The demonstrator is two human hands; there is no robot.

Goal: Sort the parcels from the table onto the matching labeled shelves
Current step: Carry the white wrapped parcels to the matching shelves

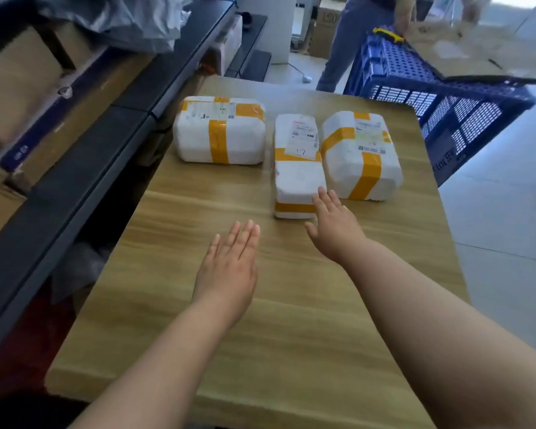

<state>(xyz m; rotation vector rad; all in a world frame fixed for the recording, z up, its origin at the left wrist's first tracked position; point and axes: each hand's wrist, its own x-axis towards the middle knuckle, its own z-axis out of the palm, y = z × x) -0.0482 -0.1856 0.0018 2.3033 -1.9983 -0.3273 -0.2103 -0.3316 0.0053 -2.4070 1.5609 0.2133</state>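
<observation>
Head cam, single frame.

- Three parcels sat on the far half of the wooden table [260, 351], all white wrap with orange tape.
- Left parcel [220, 131] was at 11 o'clock from table centre, long side across the view, label on top at its far edge.
- Middle parcel [297, 178] was at 12 o'clock, long side running away from the person, nearest of the three. Label on its far half, print too blurred to read.
- Right parcel [361, 156] was at 1 o'clock, slightly skewed. It looked to be touching the middle parcel along its side. Left parcel stood apart from the middle one by a small gap.
- Right hand [334, 230]: wide, fingers straight and spread, palm down, holding nothing. Fingertips were at the near right corner of the middle parcel. Couldn't tell if they made actual contact.
- Left hand [229, 267]: flat, fingers straight and together, palm down over bare tabletop at 7 o'clock from the middle parcel, holding nothing. Couldn't tell whether it hovered or rested on the wood.
- Shelves [75, 168] ran along the table's 9 o'clock side, dark frames. Cardboard boxes [16, 85] sat on them, grey plastic bags [121, 17] on top at 10 o'clock. No shelf labels were legible.
- Blue perforated crate [440, 109] was at 2 o'clock, just past the table's far right corner, tilted.
- Another person [350, 35] stood behind the crate at 1 o'clock, only legs and forearms in view.
</observation>
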